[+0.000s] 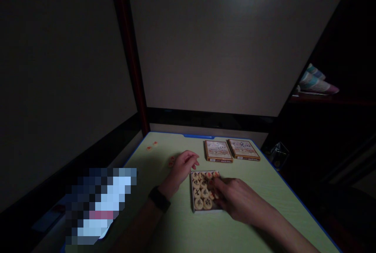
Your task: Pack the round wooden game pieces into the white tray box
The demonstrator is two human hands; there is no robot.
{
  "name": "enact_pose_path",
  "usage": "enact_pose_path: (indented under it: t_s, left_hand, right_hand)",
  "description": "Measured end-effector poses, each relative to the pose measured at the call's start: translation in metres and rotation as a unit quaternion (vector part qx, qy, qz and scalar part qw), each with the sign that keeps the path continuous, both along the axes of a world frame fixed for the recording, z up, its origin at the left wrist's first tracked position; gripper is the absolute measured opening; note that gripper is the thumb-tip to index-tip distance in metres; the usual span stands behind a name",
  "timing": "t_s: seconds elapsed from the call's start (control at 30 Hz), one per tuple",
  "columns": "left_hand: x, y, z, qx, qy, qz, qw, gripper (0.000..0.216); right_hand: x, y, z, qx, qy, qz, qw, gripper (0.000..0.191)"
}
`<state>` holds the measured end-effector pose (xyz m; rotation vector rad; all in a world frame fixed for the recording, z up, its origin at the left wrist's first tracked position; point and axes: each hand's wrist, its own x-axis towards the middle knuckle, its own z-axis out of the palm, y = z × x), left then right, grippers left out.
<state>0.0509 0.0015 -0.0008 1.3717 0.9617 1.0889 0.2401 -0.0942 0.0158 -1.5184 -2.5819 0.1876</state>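
Observation:
A shallow box [192, 198] of Chinese chess pieces lies on the table. Round wooden pieces with black characters [198, 203] fill its left side, and red-marked ones [209, 175] show at the top and under my fingers. My right hand [235, 196] reaches over the box's right side, thumb and fingers closed on a chess piece [210, 182] that is partly hidden. Just beyond the box's upper left corner, my left hand [185, 163] hovers with loosely bent, parted fingers; no piece shows in it. Beside it are some red-marked pieces [171, 161].
Two flat printed boxes [218, 151] [243, 150] lie at the table's back right. Two more red-marked pieces [149, 148] [155, 143] are near the back left edge. A pixelated bright object [108, 202] covers the left front. The pale green table [252, 237] has a blue rim; a wall panel stands behind it.

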Motion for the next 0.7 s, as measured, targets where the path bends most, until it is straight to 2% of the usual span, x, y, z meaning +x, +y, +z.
enact_pose_path:
  t_s: [0.07, 0.23, 0.33, 0.53, 0.7]
  left_hand:
    - [-0.0002, -0.0006, 0.0006, -0.001, -0.002, -0.001, 1.000, 0.016]
    - [-0.0001, -0.0009, 0.0011, -0.003, 0.001, -0.004, 1.000, 0.016]
    - [0.0004, 0.0001, 0.0003, -0.001, 0.005, -0.006, 1.000, 0.014]
    - [0.0004, -0.0009, 0.0004, 0.006, 0.004, -0.007, 1.000, 0.014]
    - [0.0007, -0.0007, 0.0008, 0.005, 0.005, -0.003, 1.000, 0.015]
  right_hand:
    - [0.0018, 0.0000, 0.0019, 0.001, 0.022, -0.002, 1.000, 0.032]
    - [0.0016, 0.0012, 0.0036, -0.011, 0.079, -0.001, 0.997, 0.018]
    - [-0.0015, 0.0013, 0.0038, -0.022, 0.085, 0.008, 0.996, 0.022]
    - [-0.0066, 0.0010, 0.0024, -0.050, 0.026, -0.013, 0.998, 0.033]
    - [-0.0070, 0.0018, -0.0003, -0.074, 0.060, -0.019, 0.995, 0.034]
